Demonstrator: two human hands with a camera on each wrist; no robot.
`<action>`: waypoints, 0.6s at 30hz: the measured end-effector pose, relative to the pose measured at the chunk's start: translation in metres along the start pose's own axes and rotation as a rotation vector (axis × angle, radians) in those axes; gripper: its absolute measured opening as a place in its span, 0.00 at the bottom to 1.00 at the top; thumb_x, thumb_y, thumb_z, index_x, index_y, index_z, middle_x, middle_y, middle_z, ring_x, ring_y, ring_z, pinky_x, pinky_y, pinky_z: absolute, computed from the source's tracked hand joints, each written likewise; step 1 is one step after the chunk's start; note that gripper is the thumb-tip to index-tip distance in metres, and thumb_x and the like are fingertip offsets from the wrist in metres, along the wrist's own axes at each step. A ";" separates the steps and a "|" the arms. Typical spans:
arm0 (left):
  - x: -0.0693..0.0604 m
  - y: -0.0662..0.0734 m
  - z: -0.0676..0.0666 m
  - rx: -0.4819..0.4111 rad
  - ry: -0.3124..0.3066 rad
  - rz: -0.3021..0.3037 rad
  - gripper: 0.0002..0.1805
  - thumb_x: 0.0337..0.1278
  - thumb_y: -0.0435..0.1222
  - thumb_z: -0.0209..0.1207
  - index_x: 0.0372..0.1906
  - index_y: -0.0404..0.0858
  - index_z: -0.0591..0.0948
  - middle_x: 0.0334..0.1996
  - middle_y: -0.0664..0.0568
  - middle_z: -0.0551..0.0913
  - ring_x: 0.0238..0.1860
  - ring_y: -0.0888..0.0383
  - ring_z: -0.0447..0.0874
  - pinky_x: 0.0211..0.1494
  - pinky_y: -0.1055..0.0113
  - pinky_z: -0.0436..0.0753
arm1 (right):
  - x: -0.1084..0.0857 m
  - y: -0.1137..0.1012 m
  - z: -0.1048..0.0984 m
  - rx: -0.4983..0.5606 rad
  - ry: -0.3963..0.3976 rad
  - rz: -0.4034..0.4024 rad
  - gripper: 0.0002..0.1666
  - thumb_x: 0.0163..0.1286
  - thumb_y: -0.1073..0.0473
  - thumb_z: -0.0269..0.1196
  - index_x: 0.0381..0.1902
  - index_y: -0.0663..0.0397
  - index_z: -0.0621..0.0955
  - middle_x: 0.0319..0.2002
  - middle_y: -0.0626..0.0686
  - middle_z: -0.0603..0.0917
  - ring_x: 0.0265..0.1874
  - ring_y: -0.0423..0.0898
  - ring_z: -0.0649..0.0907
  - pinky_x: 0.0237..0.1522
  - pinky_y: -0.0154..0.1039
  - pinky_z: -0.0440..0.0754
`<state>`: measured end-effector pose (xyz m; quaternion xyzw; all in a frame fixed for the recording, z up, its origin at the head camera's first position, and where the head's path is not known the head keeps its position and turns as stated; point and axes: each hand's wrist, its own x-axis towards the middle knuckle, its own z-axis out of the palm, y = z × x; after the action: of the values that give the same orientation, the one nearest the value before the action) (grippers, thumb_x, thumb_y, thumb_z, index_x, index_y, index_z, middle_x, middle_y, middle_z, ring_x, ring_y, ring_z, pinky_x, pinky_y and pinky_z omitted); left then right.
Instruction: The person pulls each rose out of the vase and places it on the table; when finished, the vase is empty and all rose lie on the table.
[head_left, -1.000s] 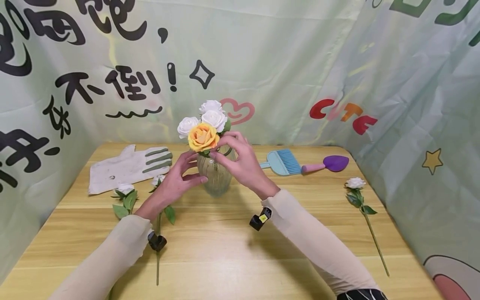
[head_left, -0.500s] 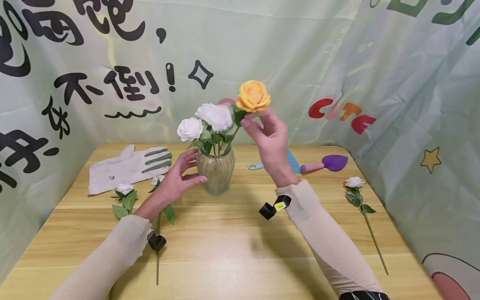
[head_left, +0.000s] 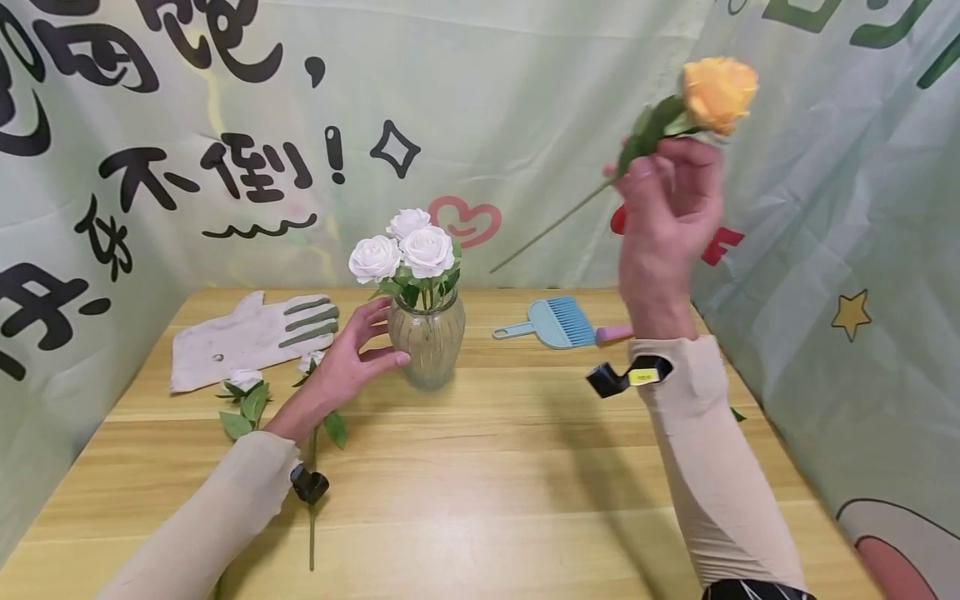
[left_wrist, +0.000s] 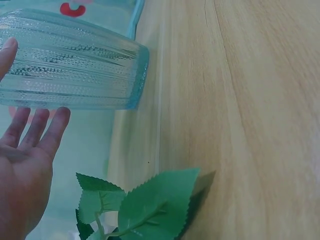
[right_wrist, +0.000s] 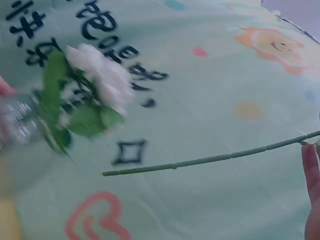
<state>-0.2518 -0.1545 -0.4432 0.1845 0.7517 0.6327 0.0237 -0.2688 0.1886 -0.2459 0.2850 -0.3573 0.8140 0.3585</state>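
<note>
My right hand [head_left: 667, 229] holds a yellow-orange rose [head_left: 718, 93] by its stem just under the leaves, raised high at the right. The bare stem [right_wrist: 215, 159] slants down to the left, its end free in the air. Several white roses [head_left: 427, 252] stand in a ribbed clear glass vase [head_left: 429, 350] on the table. Around the vase's left side rests my left hand [head_left: 352, 354], fingers fairly straight and thumb spread apart. In the left wrist view the fingertips [left_wrist: 61, 116] lie at the glass wall; firm contact cannot be told.
On the wooden table [head_left: 480, 500], a white-grey glove [head_left: 251, 333] lies back left. Two white roses, one with its bloom [head_left: 243, 380] showing, lie by my left forearm. A blue dustpan-shaped brush [head_left: 558, 323] and a pink handle [head_left: 613, 333] are back right. Printed cloth surrounds the table.
My right hand has pulled the yellow-orange rose out of the vase and carried it up and right. The white roses stay in the vase, and my left hand stays beside it.
</note>
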 end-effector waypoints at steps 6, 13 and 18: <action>0.000 0.000 0.000 -0.005 -0.002 -0.007 0.50 0.69 0.30 0.71 0.87 0.46 0.56 0.85 0.40 0.60 0.81 0.37 0.66 0.79 0.39 0.78 | 0.015 -0.032 -0.034 -0.126 0.099 -0.012 0.14 0.65 0.81 0.69 0.46 0.70 0.79 0.46 0.64 0.85 0.42 0.59 0.85 0.42 0.46 0.93; 0.000 -0.001 0.000 -0.005 0.005 -0.004 0.50 0.70 0.30 0.71 0.87 0.45 0.56 0.85 0.39 0.60 0.81 0.36 0.65 0.80 0.36 0.77 | 0.013 -0.058 -0.104 -0.427 0.017 0.105 0.13 0.66 0.79 0.71 0.48 0.74 0.84 0.53 0.63 0.84 0.43 0.54 0.89 0.42 0.37 0.94; 0.000 0.000 0.000 -0.002 -0.002 0.001 0.49 0.70 0.30 0.71 0.87 0.46 0.56 0.85 0.40 0.60 0.81 0.36 0.66 0.80 0.36 0.77 | -0.001 -0.083 -0.152 -0.571 -0.082 0.318 0.15 0.70 0.78 0.70 0.54 0.74 0.84 0.53 0.58 0.87 0.36 0.47 0.89 0.42 0.32 0.93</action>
<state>-0.2521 -0.1543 -0.4436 0.1852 0.7512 0.6332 0.0243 -0.2345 0.3477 -0.3038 0.1462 -0.6253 0.7145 0.2776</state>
